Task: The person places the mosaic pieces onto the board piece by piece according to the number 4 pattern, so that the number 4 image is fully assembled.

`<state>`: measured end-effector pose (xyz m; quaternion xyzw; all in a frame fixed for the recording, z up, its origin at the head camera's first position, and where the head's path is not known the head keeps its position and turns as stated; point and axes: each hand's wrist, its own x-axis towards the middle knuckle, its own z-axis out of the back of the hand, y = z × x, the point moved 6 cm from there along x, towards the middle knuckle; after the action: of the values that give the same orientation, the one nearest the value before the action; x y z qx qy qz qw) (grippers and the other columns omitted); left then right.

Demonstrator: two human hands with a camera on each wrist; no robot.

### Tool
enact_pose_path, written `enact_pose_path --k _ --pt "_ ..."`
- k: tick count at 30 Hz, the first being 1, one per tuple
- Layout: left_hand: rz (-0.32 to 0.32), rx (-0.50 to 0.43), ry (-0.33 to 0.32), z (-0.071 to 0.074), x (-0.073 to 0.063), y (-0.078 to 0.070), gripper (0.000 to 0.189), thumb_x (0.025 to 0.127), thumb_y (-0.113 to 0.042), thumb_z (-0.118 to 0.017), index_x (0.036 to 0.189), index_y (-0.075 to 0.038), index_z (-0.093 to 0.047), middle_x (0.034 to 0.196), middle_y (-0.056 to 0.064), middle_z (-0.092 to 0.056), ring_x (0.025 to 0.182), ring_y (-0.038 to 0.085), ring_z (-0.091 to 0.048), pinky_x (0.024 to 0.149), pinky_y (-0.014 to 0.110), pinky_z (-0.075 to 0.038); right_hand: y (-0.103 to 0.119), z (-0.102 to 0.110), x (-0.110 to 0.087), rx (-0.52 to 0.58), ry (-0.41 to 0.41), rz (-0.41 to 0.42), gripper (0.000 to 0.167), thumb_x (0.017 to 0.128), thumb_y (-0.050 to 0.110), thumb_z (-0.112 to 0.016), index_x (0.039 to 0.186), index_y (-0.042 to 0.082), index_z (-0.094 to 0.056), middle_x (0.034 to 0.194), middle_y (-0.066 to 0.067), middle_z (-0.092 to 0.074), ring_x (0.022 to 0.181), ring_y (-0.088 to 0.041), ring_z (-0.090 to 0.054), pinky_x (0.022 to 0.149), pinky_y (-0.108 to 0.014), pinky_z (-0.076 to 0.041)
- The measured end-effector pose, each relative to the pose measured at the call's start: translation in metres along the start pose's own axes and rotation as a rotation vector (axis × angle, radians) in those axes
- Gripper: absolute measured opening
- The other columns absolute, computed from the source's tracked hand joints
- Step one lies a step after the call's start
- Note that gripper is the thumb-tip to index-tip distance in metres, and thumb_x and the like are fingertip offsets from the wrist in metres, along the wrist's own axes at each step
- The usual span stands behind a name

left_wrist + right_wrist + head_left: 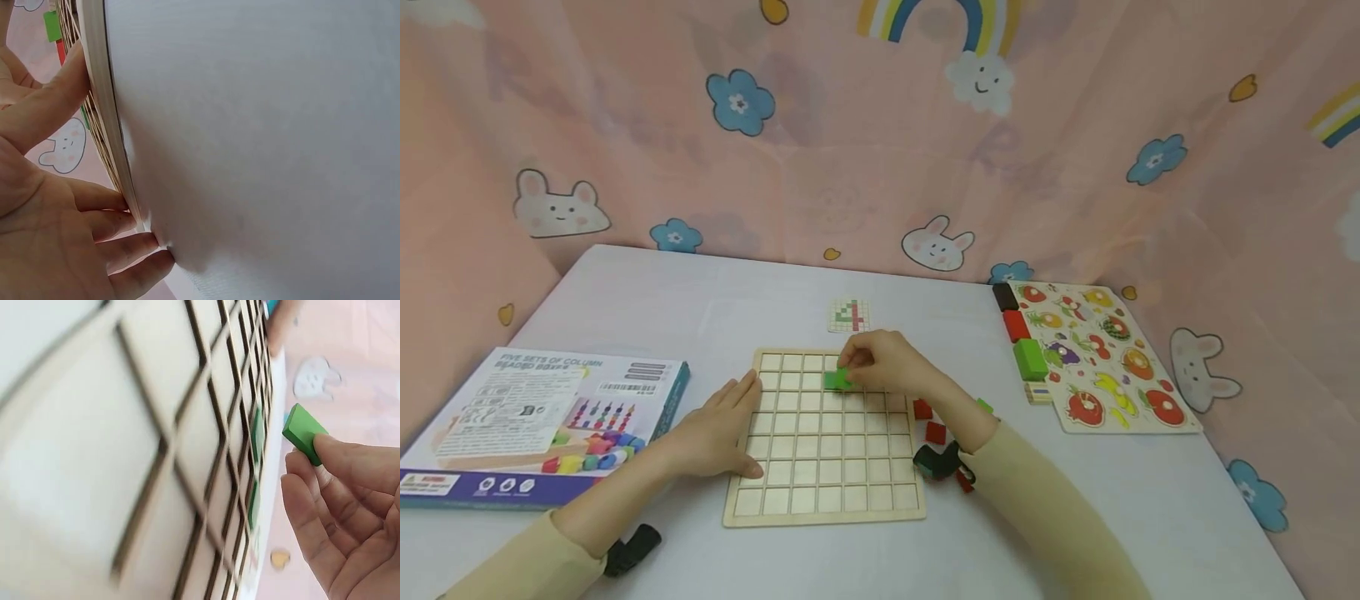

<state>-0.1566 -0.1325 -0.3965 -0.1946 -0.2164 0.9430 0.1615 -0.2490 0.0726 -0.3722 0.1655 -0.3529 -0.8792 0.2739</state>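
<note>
A wooden grid board (pixel 801 450) lies on the white table. My left hand (pixel 715 429) rests along the board's left edge with fingers stretched out; in the left wrist view its fingertips touch the wooden rim (pixel 103 81). Over the upper part of the board, my right hand (pixel 887 362) pinches a green square tile (pixel 303 432) between thumb and fingers. Two green tiles (pixel 257 434) sit in grid cells below it in the right wrist view. Behind the board lies a small card (pixel 848 316) printed with a green and red grid pattern.
Loose red tiles (pixel 936 432) lie by the board's right side, partly hidden by the right forearm. At the left is a boxed bead set (pixel 625 371). A fruit picture board (pixel 1105 358) stands right, with black, red and green blocks (pixel 1031 360) along its left edge.
</note>
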Motion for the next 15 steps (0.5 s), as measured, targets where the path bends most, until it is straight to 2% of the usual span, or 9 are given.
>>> enact_pose_path --k 8,15 --pt "0.001 -0.003 -0.004 0.000 0.000 0.000 0.121 0.067 -0.038 -0.086 0.153 0.011 -0.017 0.164 0.029 -0.008 0.148 0.056 -0.011 0.104 0.079 -0.028 0.022 -0.035 0.016 -0.068 0.073 0.013 0.007 0.088 0.009 -0.070 0.090 0.016 -0.070 0.077 0.004 -0.064 0.072 -0.007 -0.055 0.067 -0.019 -0.046" --pt "0.000 0.001 -0.004 0.001 -0.001 -0.001 0.120 0.068 -0.037 -0.086 0.153 0.012 -0.017 0.164 0.029 -0.008 0.147 0.057 -0.012 0.104 0.078 -0.029 0.027 -0.046 0.020 -0.124 0.072 0.013 0.005 0.089 0.009 -0.070 0.091 0.013 -0.072 0.074 0.003 -0.063 0.070 -0.007 -0.053 0.064 -0.017 -0.043"
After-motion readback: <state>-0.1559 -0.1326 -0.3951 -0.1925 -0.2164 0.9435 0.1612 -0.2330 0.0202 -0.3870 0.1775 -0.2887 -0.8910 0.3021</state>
